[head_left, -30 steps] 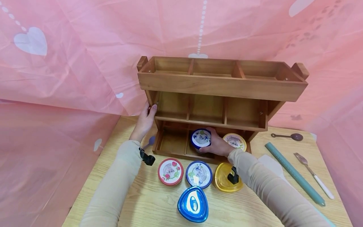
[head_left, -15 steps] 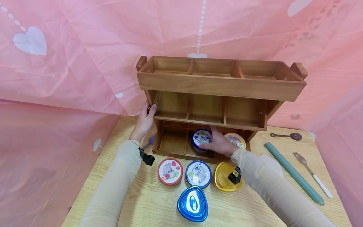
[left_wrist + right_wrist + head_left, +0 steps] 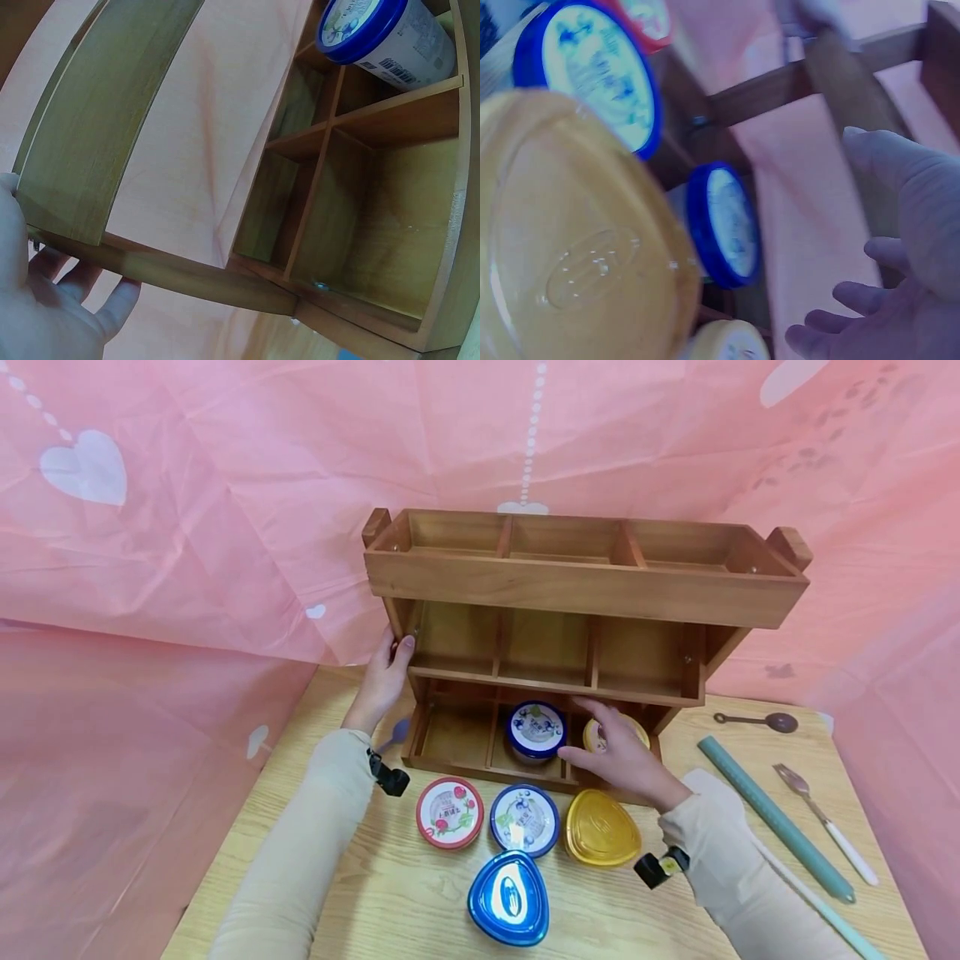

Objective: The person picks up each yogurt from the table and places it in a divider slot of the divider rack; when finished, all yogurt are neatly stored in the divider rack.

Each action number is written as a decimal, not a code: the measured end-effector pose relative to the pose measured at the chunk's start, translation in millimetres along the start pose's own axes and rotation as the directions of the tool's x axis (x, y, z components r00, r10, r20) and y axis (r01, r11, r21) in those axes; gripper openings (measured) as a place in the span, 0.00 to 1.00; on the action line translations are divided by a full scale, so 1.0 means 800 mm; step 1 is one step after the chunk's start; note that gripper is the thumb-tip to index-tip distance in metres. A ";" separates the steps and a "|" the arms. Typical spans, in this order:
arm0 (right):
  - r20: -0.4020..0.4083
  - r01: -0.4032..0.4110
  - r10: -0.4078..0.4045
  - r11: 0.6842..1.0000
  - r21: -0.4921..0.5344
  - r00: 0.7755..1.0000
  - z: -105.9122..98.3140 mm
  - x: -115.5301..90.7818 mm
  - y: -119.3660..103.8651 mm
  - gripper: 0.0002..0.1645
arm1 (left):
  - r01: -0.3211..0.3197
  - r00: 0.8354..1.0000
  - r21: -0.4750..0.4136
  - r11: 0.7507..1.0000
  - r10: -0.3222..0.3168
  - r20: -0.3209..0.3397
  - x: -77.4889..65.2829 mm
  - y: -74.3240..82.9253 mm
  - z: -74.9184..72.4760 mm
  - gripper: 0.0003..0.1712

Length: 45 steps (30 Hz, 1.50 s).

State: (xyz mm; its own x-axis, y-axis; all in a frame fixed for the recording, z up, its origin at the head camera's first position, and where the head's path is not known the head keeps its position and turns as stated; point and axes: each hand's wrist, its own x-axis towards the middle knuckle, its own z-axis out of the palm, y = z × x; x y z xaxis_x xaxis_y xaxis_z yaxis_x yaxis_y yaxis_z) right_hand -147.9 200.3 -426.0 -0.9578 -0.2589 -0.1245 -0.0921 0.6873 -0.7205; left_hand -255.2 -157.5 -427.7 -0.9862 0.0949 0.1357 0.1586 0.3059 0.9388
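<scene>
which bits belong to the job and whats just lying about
Likely the job: wooden rack, gripped by left hand; blue-lidded tub and yellow-lidded tub inside it; probably red-lidded tub, second blue-lidded tub, gold container, blue container

Seemingly stray: brown spoon, fork, green rod, blue spoon

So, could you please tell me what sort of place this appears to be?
Probably a makeshift tabletop set-up: a pink sheet hangs behind a table, which bears a tiered rack and lidded tubs.
</scene>
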 end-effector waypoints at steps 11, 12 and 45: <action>-0.087 0.000 0.020 0.974 0.224 0.996 -0.035 -0.069 -0.010 0.48 | 0.007 1.000 -0.005 1.000 -0.007 0.000 0.000 -0.001 0.000 0.33; -0.105 0.003 0.021 0.974 0.227 0.994 -0.035 -0.075 -0.010 0.48 | 0.007 1.000 -0.005 1.000 -0.007 0.001 -0.001 -0.001 0.000 0.33; -0.198 -0.037 0.189 0.806 0.591 0.962 0.099 -0.145 0.075 0.50 | -0.003 1.000 -0.023 1.000 0.003 -0.016 -0.002 0.004 0.001 0.30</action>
State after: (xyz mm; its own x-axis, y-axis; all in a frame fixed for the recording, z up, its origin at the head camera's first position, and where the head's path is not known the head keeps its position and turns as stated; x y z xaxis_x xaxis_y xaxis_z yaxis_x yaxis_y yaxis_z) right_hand -21.1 217.8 -508.6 -0.9925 0.0155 -0.1212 0.1221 0.1625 -0.9791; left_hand -253.2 -156.2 -424.8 -0.9864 0.0808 0.1430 0.1603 0.2836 0.9454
